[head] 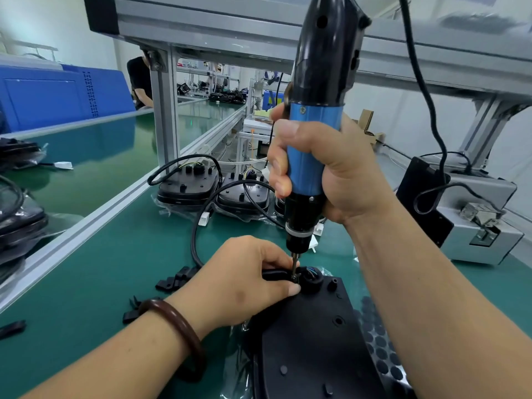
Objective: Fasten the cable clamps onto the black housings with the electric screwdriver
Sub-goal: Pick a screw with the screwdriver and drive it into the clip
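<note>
Bench: clamp perhaps under left hand

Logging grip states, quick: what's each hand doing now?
Left hand: pinches the cable clamp against the black housing.
Right hand: grips the electric screwdriver, bit down at the clamp.

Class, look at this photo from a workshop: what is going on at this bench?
A person is screwing a cable clamp onto a black housing on a green bench. The right hand grips the electric screwdriver upright, its bit down on the clamp. The left hand pinches the clamp to steady it. Other housings wait behind; spare clamps lie to the left.
</note>
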Action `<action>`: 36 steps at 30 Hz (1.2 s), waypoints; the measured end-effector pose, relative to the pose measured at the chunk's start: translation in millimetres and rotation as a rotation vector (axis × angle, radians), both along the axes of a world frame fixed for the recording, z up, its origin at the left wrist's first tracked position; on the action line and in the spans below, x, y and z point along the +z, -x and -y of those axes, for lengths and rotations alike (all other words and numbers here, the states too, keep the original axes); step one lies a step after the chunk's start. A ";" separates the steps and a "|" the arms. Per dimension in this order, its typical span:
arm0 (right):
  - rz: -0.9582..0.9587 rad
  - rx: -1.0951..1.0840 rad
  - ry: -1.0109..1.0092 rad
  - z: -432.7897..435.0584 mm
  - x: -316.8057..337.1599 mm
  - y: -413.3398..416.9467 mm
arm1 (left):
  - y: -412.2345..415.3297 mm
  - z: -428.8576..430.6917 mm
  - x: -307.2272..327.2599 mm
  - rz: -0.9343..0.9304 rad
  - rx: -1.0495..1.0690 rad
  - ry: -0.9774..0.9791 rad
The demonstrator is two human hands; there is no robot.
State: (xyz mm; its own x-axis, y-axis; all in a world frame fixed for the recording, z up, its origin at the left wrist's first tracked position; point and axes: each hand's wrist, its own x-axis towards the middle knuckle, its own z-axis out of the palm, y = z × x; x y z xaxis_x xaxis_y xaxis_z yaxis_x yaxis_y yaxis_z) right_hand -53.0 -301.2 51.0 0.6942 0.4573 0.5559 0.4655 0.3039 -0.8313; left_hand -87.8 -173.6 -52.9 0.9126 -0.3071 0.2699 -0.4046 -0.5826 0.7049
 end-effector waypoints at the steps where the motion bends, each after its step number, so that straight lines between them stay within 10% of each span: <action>1: 0.000 0.002 0.000 -0.1 -0.3 0.2 | 0.0 -1.0 0.0 0.010 -0.001 -0.008; 13: -0.030 0.000 -0.031 2.3 -1.3 -1.3 | -7.0 -3.7 19.2 0.110 0.018 -0.447; 36: -0.050 0.035 -0.021 5.9 -1.8 -4.3 | -8.7 -6.1 6.0 0.048 -0.008 -0.162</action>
State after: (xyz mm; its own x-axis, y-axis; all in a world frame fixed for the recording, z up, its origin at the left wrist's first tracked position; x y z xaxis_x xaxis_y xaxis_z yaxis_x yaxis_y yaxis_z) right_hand -48.7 -307.0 49.2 0.7050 0.4708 0.5304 0.4119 0.3370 -0.8466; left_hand -79.1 -167.5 -46.9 0.8970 -0.3576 0.2598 -0.4409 -0.6837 0.5815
